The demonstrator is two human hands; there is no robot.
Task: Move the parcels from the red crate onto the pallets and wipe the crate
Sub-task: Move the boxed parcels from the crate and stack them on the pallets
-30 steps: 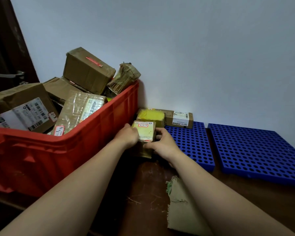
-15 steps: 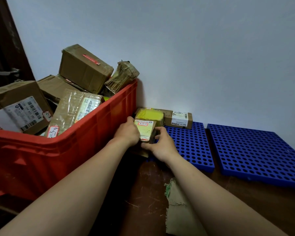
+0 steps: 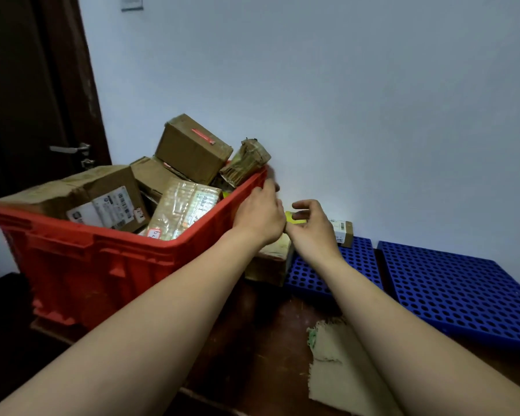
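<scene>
Right hand (image 3: 312,232) loose, empty, above parcels (image 3: 269,264) by blue pallet (image 3: 356,265); left hand (image 3: 260,216) at red crate (image 3: 102,265) rim, grip unclear, blurred.

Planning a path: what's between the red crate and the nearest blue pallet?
Head view: a brown parcel stands in that gap, between the crate and the pallet.

A red-edged sticker (image 3: 154,234) on the taped parcel (image 3: 182,202) shows a handwritten 6, the rest unclear. The shipping label (image 3: 102,209) on the big box (image 3: 57,190) is too small to read.
</scene>
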